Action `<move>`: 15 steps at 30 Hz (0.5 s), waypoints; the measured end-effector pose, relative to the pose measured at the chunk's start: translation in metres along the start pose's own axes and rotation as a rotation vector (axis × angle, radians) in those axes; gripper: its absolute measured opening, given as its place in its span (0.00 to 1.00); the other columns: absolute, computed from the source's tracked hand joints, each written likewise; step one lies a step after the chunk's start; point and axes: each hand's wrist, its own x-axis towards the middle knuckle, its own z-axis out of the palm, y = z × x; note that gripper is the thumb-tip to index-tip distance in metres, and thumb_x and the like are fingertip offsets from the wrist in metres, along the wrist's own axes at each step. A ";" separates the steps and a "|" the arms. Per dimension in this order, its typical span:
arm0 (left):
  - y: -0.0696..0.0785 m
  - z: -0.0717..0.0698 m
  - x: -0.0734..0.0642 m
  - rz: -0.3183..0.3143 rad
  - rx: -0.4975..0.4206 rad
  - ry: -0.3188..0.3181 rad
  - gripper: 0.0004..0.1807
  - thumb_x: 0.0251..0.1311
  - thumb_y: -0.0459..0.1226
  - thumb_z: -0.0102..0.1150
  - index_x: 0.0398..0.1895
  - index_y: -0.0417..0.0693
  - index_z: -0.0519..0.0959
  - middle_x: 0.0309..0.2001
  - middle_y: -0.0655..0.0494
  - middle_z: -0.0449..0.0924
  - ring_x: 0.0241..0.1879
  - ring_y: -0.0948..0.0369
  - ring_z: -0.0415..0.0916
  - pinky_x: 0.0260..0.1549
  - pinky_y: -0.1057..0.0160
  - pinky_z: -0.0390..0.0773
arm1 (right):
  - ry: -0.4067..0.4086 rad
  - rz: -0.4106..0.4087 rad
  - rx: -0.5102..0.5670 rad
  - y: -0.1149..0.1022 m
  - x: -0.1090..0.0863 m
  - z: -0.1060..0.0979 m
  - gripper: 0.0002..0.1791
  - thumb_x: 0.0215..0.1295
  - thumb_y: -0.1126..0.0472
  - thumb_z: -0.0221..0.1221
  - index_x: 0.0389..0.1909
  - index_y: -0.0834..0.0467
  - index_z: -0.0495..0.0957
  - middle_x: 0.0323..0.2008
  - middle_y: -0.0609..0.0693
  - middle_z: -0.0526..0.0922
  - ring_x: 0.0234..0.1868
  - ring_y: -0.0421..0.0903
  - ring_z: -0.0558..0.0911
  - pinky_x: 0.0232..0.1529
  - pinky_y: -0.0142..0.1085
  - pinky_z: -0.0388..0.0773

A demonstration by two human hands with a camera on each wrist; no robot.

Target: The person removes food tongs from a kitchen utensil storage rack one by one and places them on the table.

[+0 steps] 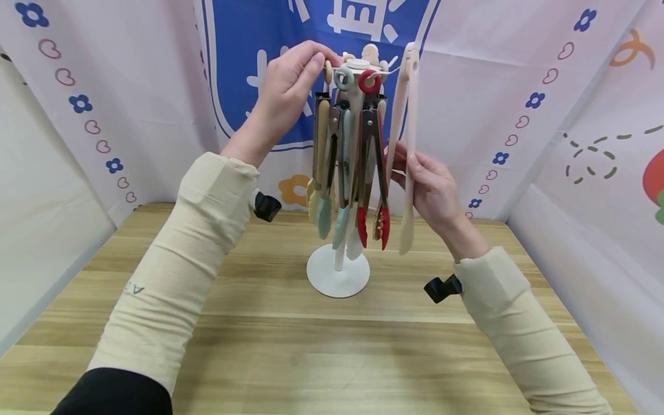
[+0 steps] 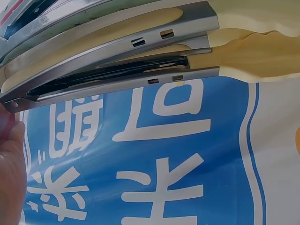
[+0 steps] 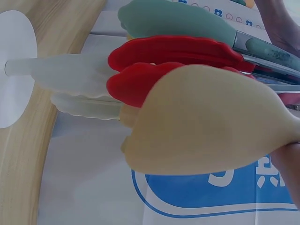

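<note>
A white rotating rack (image 1: 321,282) stands on the table, hung with several kitchen tongs. At its upper left, my left hand (image 1: 290,86) holds the edge of the rack's top, close to the ring of the yellow tongs (image 2: 253,58); the fingertips' exact contact is partly hidden. My right hand (image 1: 433,184) grips long beige tongs (image 1: 412,104) by their lower arms, right of the rack. Their top is level with a white hook; whether it hangs on that hook I cannot tell. One broad beige tip (image 3: 206,119) fills the middle of the right wrist view.
Red tongs (image 1: 385,227) and light green tongs (image 1: 324,218) hang at the rack's front, close beside the beige ones. White tongs tips (image 3: 75,72) hang near the pole. A printed cloth (image 1: 467,86) stands behind the wooden table (image 1: 290,357).
</note>
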 end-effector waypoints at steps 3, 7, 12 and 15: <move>0.001 0.000 -0.001 -0.001 -0.005 -0.003 0.15 0.69 0.33 0.36 0.48 0.36 0.73 0.49 0.48 0.74 0.51 0.63 0.66 0.53 0.74 0.60 | 0.011 -0.016 0.024 0.004 -0.001 -0.001 0.24 0.71 0.65 0.32 0.62 0.77 0.53 0.47 0.54 0.74 0.52 0.49 0.72 0.59 0.42 0.63; 0.004 0.000 -0.002 -0.005 -0.012 -0.003 0.15 0.69 0.33 0.36 0.48 0.35 0.73 0.49 0.47 0.74 0.52 0.63 0.66 0.53 0.74 0.60 | 0.036 -0.016 0.077 0.008 -0.002 -0.002 0.24 0.71 0.66 0.32 0.62 0.77 0.50 0.48 0.55 0.72 0.51 0.50 0.71 0.61 0.43 0.60; 0.003 0.000 -0.002 -0.013 -0.043 -0.001 0.15 0.69 0.33 0.36 0.48 0.35 0.73 0.49 0.47 0.74 0.51 0.62 0.65 0.53 0.73 0.60 | 0.073 0.031 0.131 0.012 -0.006 -0.002 0.24 0.70 0.67 0.32 0.64 0.76 0.49 0.49 0.56 0.70 0.51 0.49 0.71 0.62 0.43 0.59; 0.000 0.000 -0.001 0.004 -0.059 0.001 0.15 0.69 0.34 0.37 0.47 0.36 0.74 0.48 0.48 0.74 0.50 0.63 0.66 0.53 0.72 0.60 | 0.088 0.033 0.163 0.015 -0.008 -0.004 0.22 0.70 0.69 0.35 0.62 0.75 0.54 0.48 0.57 0.72 0.50 0.48 0.72 0.59 0.41 0.63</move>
